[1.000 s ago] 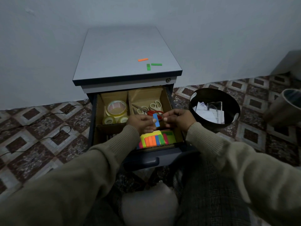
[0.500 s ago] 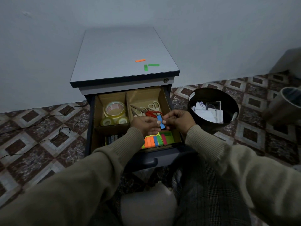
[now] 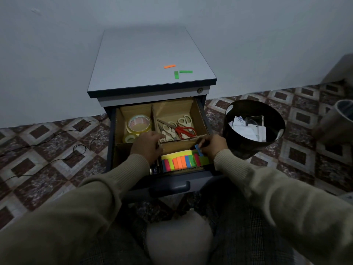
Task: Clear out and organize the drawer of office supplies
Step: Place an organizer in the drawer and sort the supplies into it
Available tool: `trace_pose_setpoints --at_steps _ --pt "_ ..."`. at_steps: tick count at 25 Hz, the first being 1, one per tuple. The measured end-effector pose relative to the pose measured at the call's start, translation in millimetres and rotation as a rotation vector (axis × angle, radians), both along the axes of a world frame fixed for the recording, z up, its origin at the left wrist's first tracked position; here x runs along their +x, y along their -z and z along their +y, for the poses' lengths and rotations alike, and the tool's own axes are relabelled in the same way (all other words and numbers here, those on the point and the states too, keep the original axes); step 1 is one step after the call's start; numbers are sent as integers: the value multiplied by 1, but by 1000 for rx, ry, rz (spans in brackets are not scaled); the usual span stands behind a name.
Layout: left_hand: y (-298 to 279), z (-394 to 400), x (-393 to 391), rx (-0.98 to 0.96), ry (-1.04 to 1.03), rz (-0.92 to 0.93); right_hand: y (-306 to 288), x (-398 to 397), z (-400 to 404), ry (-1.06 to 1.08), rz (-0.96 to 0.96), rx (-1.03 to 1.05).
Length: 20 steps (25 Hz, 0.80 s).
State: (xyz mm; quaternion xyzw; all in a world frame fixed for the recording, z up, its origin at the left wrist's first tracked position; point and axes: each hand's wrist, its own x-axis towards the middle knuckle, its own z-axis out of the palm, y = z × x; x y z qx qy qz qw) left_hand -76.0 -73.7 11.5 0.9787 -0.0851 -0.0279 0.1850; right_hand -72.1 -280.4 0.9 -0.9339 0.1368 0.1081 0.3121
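Observation:
The open drawer (image 3: pixel 207 119) holds cardboard compartments. Tape rolls (image 3: pixel 138 124) lie at the back left, several scissors (image 3: pixel 176 129) at the back right. A yellow pad with coloured sticky flags (image 3: pixel 182 161) sits at the front right. My right hand (image 3: pixel 214 145) pinches a blue sticky flag (image 3: pixel 199 150) just above the pad's right end. My left hand (image 3: pixel 148 145) rests on the cardboard divider with curled fingers; whether it grips the divider is unclear. An orange flag (image 3: pixel 169 66) and two green flags (image 3: pixel 181 73) lie on the cabinet top (image 3: pixel 145 54).
A black waste bin (image 3: pixel 252 150) with papers stands on the tiled floor right of the cabinet. Thin cables (image 3: pixel 47 150) run over the floor on the left. A grey cylinder (image 3: pixel 338 121) is at the far right. My knees are under the drawer front.
Both hands held the blue flag together over the drawer; now they have parted. The right hand has lowered the flag towards the pad and the left has moved left onto the divider.

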Motion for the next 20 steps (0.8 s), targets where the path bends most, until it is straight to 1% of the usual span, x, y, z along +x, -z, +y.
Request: trace_pose_setpoints --at_steps 1,3,6,9,12,20 --pt "1 2 0 30 7 -4 2 0 2 -27 19 -85" --pt "4 5 1 70 19 9 5 -1 6 -72 7 -158" --pt "5 6 3 92 26 29 10 -2 11 -82 5 -172" --pt "5 6 2 80 19 45 14 0 14 -82 62 -218" --pt "6 7 4 57 24 49 13 2 18 -83 107 -234" --pt "8 5 6 7 24 86 11 1 23 -83 141 -326"
